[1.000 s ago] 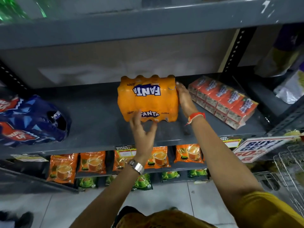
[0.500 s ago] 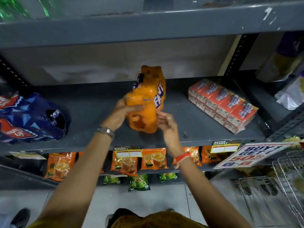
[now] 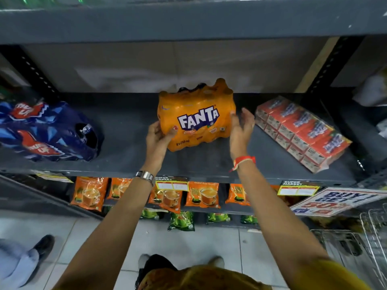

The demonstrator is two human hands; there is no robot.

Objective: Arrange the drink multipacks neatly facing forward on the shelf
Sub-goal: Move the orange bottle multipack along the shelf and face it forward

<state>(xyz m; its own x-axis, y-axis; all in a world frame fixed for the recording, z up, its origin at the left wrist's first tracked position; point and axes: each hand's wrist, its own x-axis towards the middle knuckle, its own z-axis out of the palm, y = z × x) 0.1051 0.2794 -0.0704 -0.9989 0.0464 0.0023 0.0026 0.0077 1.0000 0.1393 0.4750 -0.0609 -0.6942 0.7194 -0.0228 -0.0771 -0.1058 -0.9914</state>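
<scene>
An orange Fanta multipack stands upright in the middle of the grey shelf, its logo facing me. My left hand grips its lower left corner, thumb across the front. My right hand is at its right side with fingers spread, touching or just off the wrap. A blue Thums Up multipack lies on its side at the shelf's left end. A red juice-carton multipack lies at an angle on the right.
A shelf board runs overhead. Below hang orange tea pouches and green packets. A promo sign sticks out at the lower right above a wire basket. Another person's shoe is on the floor at the left.
The Fanta pack was held edge-on and turned in the air; now it stands on the shelf with its logo upright toward me. My right hand has loosened to its side.
</scene>
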